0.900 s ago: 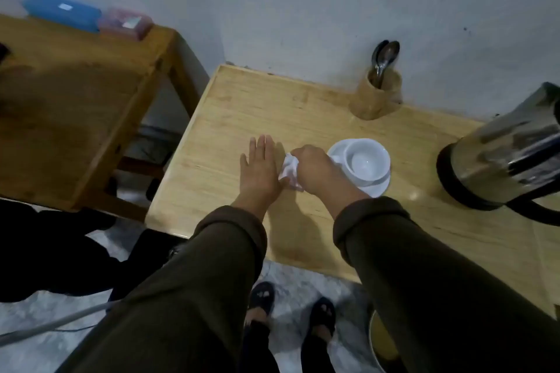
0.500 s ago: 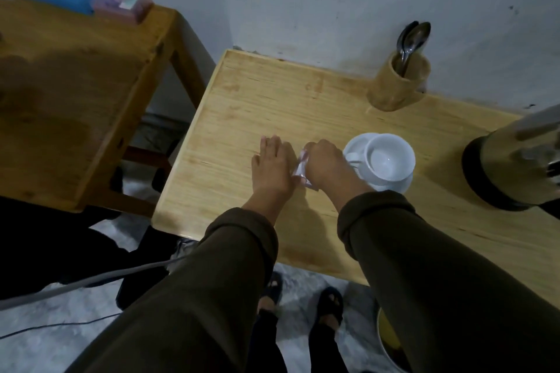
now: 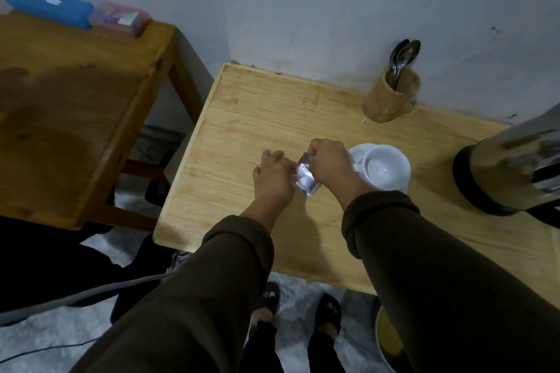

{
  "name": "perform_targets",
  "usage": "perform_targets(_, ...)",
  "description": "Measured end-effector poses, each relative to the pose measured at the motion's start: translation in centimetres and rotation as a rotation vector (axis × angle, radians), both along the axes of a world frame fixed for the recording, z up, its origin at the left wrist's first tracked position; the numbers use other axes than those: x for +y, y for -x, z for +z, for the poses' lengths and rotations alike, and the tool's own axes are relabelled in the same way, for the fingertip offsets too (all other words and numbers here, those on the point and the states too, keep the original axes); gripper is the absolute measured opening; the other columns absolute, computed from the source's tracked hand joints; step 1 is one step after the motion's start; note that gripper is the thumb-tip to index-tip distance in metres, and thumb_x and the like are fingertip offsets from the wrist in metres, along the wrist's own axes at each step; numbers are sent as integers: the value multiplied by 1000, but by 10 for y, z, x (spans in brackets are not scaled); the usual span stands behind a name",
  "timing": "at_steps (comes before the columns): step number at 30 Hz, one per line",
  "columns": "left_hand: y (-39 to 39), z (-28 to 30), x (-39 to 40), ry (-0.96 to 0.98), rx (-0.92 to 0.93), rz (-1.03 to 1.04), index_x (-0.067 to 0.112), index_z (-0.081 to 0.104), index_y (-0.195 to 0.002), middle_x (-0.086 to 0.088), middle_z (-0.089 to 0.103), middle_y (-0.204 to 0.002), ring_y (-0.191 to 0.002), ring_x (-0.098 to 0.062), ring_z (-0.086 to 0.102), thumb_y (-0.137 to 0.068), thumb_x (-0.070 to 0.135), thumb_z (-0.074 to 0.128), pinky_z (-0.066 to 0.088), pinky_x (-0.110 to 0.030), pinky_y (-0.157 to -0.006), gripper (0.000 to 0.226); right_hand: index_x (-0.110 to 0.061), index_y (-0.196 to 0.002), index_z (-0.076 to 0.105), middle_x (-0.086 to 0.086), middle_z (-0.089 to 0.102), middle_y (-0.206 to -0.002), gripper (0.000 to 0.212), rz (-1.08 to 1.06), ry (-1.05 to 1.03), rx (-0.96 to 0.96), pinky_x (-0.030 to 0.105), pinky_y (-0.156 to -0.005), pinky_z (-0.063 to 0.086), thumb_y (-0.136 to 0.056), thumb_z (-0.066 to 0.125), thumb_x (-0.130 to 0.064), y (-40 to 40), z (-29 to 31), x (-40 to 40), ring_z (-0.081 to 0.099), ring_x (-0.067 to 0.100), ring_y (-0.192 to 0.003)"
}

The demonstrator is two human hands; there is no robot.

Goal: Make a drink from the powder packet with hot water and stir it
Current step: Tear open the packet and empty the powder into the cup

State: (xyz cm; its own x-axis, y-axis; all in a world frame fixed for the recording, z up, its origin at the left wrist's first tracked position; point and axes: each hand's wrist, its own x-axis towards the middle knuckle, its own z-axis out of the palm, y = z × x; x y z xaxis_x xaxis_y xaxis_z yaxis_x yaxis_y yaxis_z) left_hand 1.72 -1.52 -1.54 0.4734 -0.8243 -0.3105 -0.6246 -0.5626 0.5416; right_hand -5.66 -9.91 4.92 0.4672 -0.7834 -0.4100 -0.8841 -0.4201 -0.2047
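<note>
A small silvery powder packet [image 3: 306, 180] is held upright just above the light wooden table [image 3: 242, 118]. My right hand [image 3: 330, 163] pinches its top corner. My left hand [image 3: 274, 179] has curled fingers gripping the packet's left side. Directly right of my right hand stands an empty white cup [image 3: 383, 167] on a white saucer [image 3: 356, 152]. A steel kettle [image 3: 512, 165] with a black base stands at the right edge. Two metal spoons [image 3: 404, 59] stick out of a wooden holder [image 3: 391, 97] by the wall.
A darker wooden table [image 3: 75, 100] stands to the left, carrying a blue case [image 3: 50, 6] and a pink box [image 3: 121, 18]. A grey cable [image 3: 75, 297] runs across the floor at lower left. A round bin [image 3: 391, 342] sits under the table edge near my feet.
My left hand went from lying flat on the table to curling onto the packet. The packet has risen and turned upright between both hands. The camera view shifted slightly.
</note>
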Motion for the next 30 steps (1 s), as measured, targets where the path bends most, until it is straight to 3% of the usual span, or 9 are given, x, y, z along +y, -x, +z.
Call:
perform_targets(2, -5, 8, -4, 36, 77, 62, 19, 65, -111, -6, 57, -129, -124, -26, 52, -92, 27, 55, 44, -36, -96, 24, -11, -108, 65, 8, 66, -114, 26, -99, -26, -88, 29, -87, 48, -91, 47, -5, 2, 8, -2, 60, 25, -108)
perform_targets(4, -8, 21, -8, 89, 225, 110, 15, 66, -109, -8, 68, -114, -107, -27, 61, -93, 32, 55, 45, -30, -86, 26, -13, -95, 69, 7, 69, -108, 22, -207, -82, -198, 24, -78, 44, -88, 49, -5, 5, 15, -6, 61, 24, -100)
perform_targets(9, -4, 53, -25, 226, 379, 101, 9, 70, -97, -11, 73, -99, -97, -28, 65, -93, 26, 55, 41, -26, -75, 23, -12, -90, 69, 5, 68, -99, 17, -225, -110, -333, 17, -71, 35, -88, 53, -9, 20, 43, -17, 59, 20, -92)
perform_targets(12, 5, 67, -39, 248, 415, 94, 12, 71, -89, -10, 74, -87, -88, -29, 69, -90, 28, 57, 53, -34, -84, 21, -15, -85, 67, 3, 60, -88, 13, -243, -102, -423, 20, -60, 38, -85, 56, -8, 36, 57, -28, 54, 18, -83)
perform_targets(16, 23, 88, -57, 282, 518, 99, 13, 71, -98, -3, 66, -71, -72, -25, 63, -90, 25, 60, 51, -32, -78, 18, -12, -88, 65, 5, 57, -86, 7, -223, -75, -458, 15, -50, 36, -86, 58, -11, 59, 71, -44, 54, 19, -79)
perform_targets(18, 32, 95, -64, 322, 553, 85, 11, 71, -98, 1, 65, -69, -71, -23, 59, -90, 25, 60, 48, -33, -75, 19, -15, -83, 59, 7, 57, -79, 6, -197, -80, -485, 8, -44, 35, -87, 59, -10, 70, 77, -51, 53, 18, -74)
perform_targets(22, 55, 104, -79, 327, 488, 72, 10, 72, -96, -7, 70, -91, -84, -18, 59, -92, 25, 58, 47, -31, -78, 21, -13, -82, 57, -5, 48, -61, 11, -188, -122, -543, 4, -38, 35, -86, 57, -3, 94, 85, -65, 46, 10, -57)
perform_targets(27, 75, 110, -94, 298, 513, 123, 8, 71, -95, -6, 62, -77, -66, -20, 55, -92, 22, 58, 46, -24, -53, 19, -13, -79, 57, -6, 44, -56, 13, -132, -122, -585, 22, -55, 35, -82, 65, -3, 114, 81, -81, 40, 5, -55)
perform_targets(30, 84, 112, -97, 272, 556, 182, 14, 69, -87, -3, 61, -77, -64, -13, 52, -93, 19, 55, 45, -22, -60, 16, -10, -79, 61, 2, 52, -62, 11, -140, -139, -624, 23, -60, 38, -79, 68, -2, 120, 79, -83, 46, 13, -63)
